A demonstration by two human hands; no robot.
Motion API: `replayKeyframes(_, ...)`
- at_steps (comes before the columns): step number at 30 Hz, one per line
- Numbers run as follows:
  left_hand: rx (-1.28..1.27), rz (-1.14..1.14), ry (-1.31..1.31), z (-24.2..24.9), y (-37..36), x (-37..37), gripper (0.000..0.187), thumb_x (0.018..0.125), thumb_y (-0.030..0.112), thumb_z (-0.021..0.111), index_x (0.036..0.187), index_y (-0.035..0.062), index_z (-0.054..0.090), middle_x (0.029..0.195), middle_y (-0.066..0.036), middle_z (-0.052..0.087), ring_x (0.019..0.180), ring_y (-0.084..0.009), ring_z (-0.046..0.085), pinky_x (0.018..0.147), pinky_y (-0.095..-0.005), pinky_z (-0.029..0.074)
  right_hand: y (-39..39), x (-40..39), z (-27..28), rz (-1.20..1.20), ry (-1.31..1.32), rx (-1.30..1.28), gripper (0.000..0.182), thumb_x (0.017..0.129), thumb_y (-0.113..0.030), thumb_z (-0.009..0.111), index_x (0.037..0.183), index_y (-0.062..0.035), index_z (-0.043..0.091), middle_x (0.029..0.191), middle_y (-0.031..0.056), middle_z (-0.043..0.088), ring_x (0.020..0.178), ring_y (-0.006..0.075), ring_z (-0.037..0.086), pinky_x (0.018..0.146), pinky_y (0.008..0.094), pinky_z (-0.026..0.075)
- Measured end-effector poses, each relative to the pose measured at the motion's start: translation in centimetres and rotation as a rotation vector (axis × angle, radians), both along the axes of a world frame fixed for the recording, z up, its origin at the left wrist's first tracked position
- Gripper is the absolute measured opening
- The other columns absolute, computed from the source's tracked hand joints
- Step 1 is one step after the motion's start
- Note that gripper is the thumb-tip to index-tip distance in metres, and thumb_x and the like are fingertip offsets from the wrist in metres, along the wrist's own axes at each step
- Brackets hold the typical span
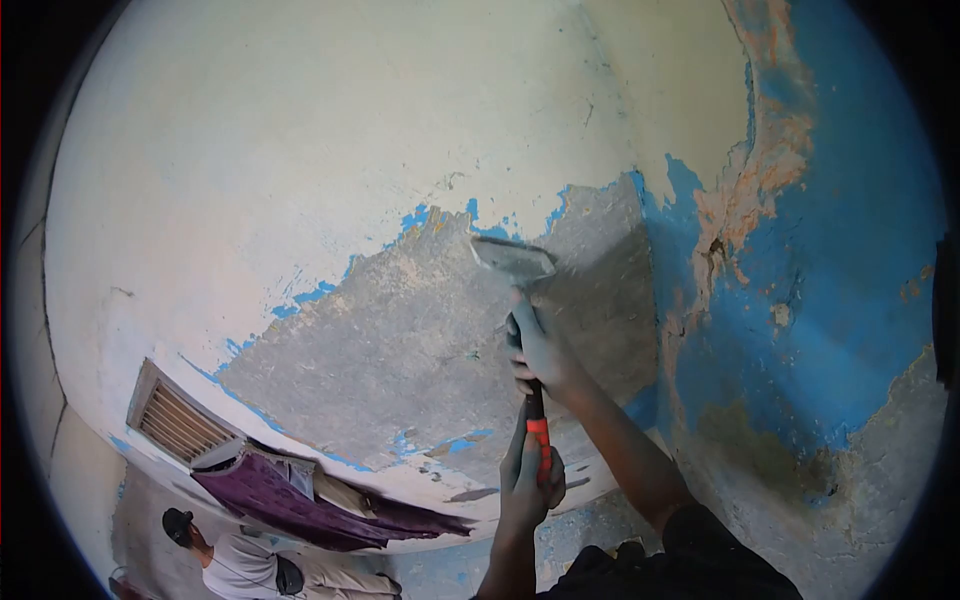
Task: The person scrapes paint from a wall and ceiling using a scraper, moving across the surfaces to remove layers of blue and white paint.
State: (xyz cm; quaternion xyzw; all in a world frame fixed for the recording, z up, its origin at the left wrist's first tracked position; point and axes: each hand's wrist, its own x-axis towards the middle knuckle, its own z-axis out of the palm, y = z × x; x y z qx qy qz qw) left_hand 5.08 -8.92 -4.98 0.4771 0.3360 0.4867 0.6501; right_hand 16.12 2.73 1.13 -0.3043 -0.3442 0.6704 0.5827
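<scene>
Dark sleeve (715, 550) near on the right, and its right hand (548, 355) is curled around the scraper (536, 402) high up, left hand (526, 478) wrapped snugly on the red handle (541, 433) below! Blade (515, 261) up over the wall's bare grey patch (380, 345), just beneath ragged blue paint (412, 218); far left, a capped person (240, 565).

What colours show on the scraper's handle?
Red and black on the handle; the head view shows it.

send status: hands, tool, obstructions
Right hand above left hand, both gripping red-and-black-handled flat metal scraper. Blade just below ragged cream-and-blue paint edge; contact unclear. Nothing visibly blocking it.
</scene>
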Motion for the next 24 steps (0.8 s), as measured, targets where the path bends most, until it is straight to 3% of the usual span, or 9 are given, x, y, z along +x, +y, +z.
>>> replayKeyframes(6, -0.003, 0.093, 0.075, -0.3, -1.7, -0.4, 0.054, 0.103, 0.033, 0.035, 0.15, 0.0102, 0.019, 0.055, -0.001, 0.037, 0.036, -0.0071, 0.03, 0.032, -0.0215, 0.026, -1.2, -1.2, -1.0, 0.004, -0.014, -0.035, 0.046, 0.094, -0.058, 0.044, 0.078, -0.0153, 0.04, 0.054, -0.0038, 0.033, 0.036, 0.0079, 0.029, 0.034, 0.0276, 0.031)
replayKeyframes(9, 0.028, 0.093, 0.095, 1.0, -0.5, 0.6, 0.054, 0.103, 0.033, 0.034, 0.15, 0.0102, 0.02, 0.053, 0.0, 0.035, 0.036, -0.007, 0.03, 0.031, -0.0214, 0.026, -0.2, -0.1, 1.0, -0.085, -0.057, -0.038, 0.045, 0.094, -0.057, 0.044, 0.077, -0.0155, 0.04, 0.054, -0.0036, 0.033, 0.036, 0.0081, 0.03, 0.034, 0.0273, 0.03)
replayKeyframes(13, 0.019, 0.087, 0.066, -0.3, -0.5, -0.3, 0.054, 0.103, 0.033, 0.034, 0.149, 0.0091, 0.022, 0.052, 0.001, 0.035, 0.035, -0.0066, 0.029, 0.031, -0.0211, 0.025, -0.3, -0.7, -0.8, -0.037, -0.012, -0.011, 0.046, 0.094, -0.058, 0.044, 0.077, -0.0157, 0.04, 0.055, -0.0035, 0.032, 0.035, 0.0079, 0.029, 0.034, 0.0268, 0.029)
replayKeyframes(14, -0.069, 0.09, 0.08, 0.2, -1.5, -1.0, 0.052, 0.103, 0.032, 0.037, 0.149, 0.0099, 0.025, 0.057, 0.0, 0.038, 0.04, -0.0072, 0.033, 0.034, -0.0209, 0.028, -0.6, -1.4, -1.5, -0.031, -0.014, -0.025, 0.046, 0.094, -0.058, 0.044, 0.077, -0.0158, 0.041, 0.055, -0.0035, 0.032, 0.035, 0.0078, 0.029, 0.034, 0.0268, 0.029)
replayKeyframes(18, -0.004, 0.099, 0.115, 1.6, -0.2, -0.7, 0.052, 0.103, 0.033, 0.037, 0.148, 0.0094, 0.027, 0.056, 0.001, 0.038, 0.039, -0.0068, 0.032, 0.034, -0.0209, 0.028, 0.1, -0.2, 1.3, -0.059, -0.015, 0.0, 0.046, 0.093, -0.059, 0.045, 0.077, -0.0162, 0.041, 0.055, -0.0037, 0.032, 0.036, 0.0079, 0.029, 0.034, 0.0267, 0.028)
replayKeyframes(24, -0.007, 0.123, 0.116, 1.0, -1.1, -0.5, 0.053, 0.103, 0.034, 0.037, 0.147, 0.0079, 0.028, 0.053, 0.001, 0.036, 0.036, -0.0064, 0.031, 0.031, -0.0209, 0.026, -1.0, -1.7, -1.0, -0.032, -0.014, -0.058, 0.047, 0.092, -0.061, 0.046, 0.078, -0.0167, 0.041, 0.055, -0.0041, 0.032, 0.036, 0.0072, 0.028, 0.035, 0.0267, 0.028)
